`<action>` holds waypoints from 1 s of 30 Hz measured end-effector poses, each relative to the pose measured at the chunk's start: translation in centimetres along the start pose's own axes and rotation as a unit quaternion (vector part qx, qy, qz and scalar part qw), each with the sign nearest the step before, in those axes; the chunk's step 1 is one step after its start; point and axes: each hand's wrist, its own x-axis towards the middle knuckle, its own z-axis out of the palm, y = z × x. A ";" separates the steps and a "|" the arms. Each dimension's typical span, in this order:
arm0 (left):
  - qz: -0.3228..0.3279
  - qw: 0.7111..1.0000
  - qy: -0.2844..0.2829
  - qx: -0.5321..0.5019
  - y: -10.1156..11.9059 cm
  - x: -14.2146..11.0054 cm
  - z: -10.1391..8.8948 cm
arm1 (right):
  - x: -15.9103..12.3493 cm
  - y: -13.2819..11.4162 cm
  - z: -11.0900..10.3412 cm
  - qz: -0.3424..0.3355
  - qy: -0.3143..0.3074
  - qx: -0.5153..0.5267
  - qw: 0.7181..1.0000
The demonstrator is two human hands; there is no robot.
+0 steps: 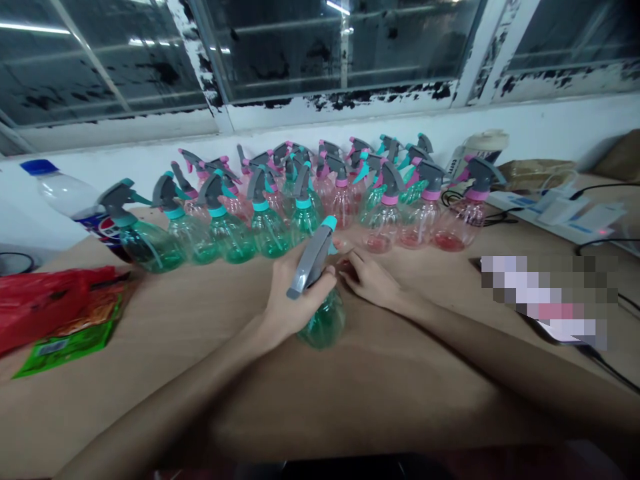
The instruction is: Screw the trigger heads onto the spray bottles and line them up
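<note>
In the middle of the table, my left hand (293, 303) is wrapped around the neck of a green spray bottle (327, 320) with a grey and turquoise trigger head. The bottle leans a little, its nozzle pointing away from me. Just right of its trigger is my right hand (373, 277), fingers loosely bent and apart, with nothing visible in them. Whether its fingertips touch the bottle I cannot tell. Behind my hands stand several more spray bottles: green ones (235, 237) with turquoise collars on the left, pink ones (383, 230) with pink collars on the right.
A Pepsi bottle (75, 197) stands at the left. Nearer lie a red plastic bag (45, 303) and a green snack packet (75, 343). To the right are a blurred-out phone (555, 307), a power strip (525, 203) with cables, and a white container (485, 147) by the wall.
</note>
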 end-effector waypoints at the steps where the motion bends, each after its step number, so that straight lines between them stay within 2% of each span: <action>1: 0.008 1.000 -0.002 -0.006 0.1 0.2 0.2 | 0.0 0.0 0.0 -0.001 0.000 -0.004 1.000; 5: 0.057 0.997 -0.017 -0.050 0.4 0.9 0.7 | 0.0 0.0 0.0 -0.003 0.004 -0.018 1.000; 10: 0.046 0.998 -0.033 -0.027 0.8 1.0 0.5 | -0.1 0.0 0.1 0.000 0.011 -0.027 1.000; 14: 0.066 0.996 -0.033 -0.047 0.5 1.1 0.5 | -0.1 -0.1 0.1 0.003 0.013 -0.023 1.000; 20: 0.071 0.995 -0.012 -0.066 -0.5 1.4 1.2 | 0.0 -0.5 -0.3 0.015 -0.009 -0.032 0.999; 30: 0.076 0.994 -0.028 -0.072 -0.1 1.0 1.1 | -0.1 -0.2 -0.2 0.011 -0.028 -0.055 0.998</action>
